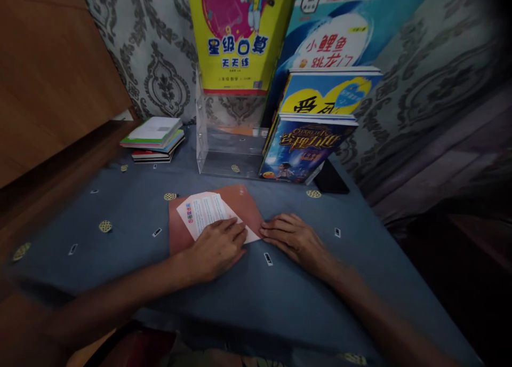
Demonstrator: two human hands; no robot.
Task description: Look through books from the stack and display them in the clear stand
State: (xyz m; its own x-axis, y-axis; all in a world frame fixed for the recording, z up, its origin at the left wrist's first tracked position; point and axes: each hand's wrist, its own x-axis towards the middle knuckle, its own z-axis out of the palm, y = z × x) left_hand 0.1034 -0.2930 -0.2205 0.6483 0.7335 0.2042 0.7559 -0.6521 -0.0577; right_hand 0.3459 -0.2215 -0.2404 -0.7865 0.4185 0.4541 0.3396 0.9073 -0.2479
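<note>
A sheet of paper (230, 196), orange-brown on the side facing up, lies on the table with one part folded over. The folded flap (204, 212) shows a pale pink side printed with columns of small text and a colored heading. Across the lower part of this flap rests my left hand (220, 247), its fingers extended and pressing it down. My right hand (296, 239) is at the pointed right corner of the paper, with fingertips held together on that corner. My left palm covers some of the flap and the sheet's lower edge.
A clear acrylic book stand (202, 137) stands behind the paper, holding a yellow workbook (236, 63) and several books, with a dark blue one (302, 148) in front. Left of it is a book stack (154, 135). A black flat object (332, 177) lies at right. Patterned curtain (164, 81) hangs behind.
</note>
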